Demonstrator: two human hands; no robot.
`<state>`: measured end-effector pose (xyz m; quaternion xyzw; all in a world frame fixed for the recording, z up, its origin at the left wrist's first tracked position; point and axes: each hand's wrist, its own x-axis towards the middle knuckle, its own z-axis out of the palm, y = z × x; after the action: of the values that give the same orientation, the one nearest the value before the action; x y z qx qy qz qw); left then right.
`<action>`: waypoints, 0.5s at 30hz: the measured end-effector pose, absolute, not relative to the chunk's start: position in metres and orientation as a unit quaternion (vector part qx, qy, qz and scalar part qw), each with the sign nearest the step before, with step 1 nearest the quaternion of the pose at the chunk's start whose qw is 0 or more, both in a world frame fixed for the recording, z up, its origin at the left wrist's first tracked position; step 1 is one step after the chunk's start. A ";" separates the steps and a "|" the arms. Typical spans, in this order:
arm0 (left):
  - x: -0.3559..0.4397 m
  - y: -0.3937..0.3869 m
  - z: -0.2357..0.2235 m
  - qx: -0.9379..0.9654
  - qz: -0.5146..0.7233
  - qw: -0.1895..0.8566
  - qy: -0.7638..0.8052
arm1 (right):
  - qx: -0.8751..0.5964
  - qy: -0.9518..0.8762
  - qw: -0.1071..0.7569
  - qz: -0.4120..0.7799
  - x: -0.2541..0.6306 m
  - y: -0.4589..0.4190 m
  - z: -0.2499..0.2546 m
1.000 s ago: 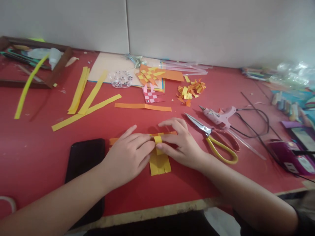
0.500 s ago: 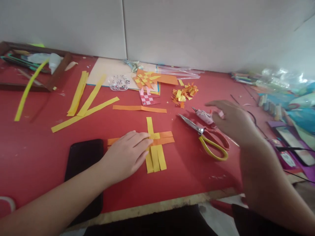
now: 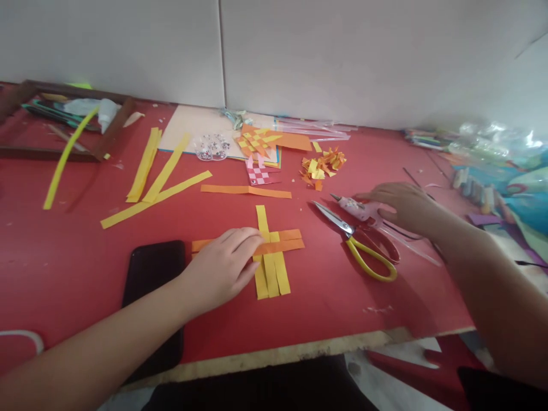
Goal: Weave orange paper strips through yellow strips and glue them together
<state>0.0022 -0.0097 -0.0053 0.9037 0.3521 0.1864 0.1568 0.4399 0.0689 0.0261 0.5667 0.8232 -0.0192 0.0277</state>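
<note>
My left hand [image 3: 225, 260] presses on woven paper strips, its fingers bent and close together. Yellow strips [image 3: 272, 277] run lengthwise there, crossed by orange strips [image 3: 291, 240]; the left part of the weave is hidden under the hand. At the right, my right hand [image 3: 396, 202] is on a pink glue gun [image 3: 357, 209], thumb and fingers around its rear part. A clear glue stick [image 3: 413, 246] extends behind the gun. Scissors [image 3: 370, 262] with one yellow and one red handle lie just in front of it, blades pointing back left.
A black phone [image 3: 156, 262] lies under my left forearm. Loose yellow strips [image 3: 145, 165], an orange strip [image 3: 246, 191], a pink woven fish [image 3: 259, 171], an orange woven fish [image 3: 257, 141] and paper scraps [image 3: 323, 165] lie farther back. A wooden tray [image 3: 115, 128] holds tools.
My right hand has come down onto the glue gun, and the gun has shifted slightly beside the scissors. The left hand stays on the weave. The view has shifted a little.
</note>
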 end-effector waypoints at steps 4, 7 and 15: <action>0.001 -0.009 -0.007 0.902 0.189 0.158 0.354 | 0.573 0.819 -0.003 0.028 0.437 0.071 0.038; 0.000 -0.009 -0.007 0.898 0.192 0.169 0.359 | 0.561 0.823 -0.080 0.025 0.414 0.056 0.053; 0.001 -0.009 -0.009 0.889 0.190 0.192 0.369 | 0.474 0.821 -0.184 -0.258 0.310 -0.012 0.044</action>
<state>0.0006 -0.0085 -0.0091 0.8892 0.3693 0.1895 0.1922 0.3101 -0.0122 0.0444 0.4744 0.8212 -0.2584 -0.1838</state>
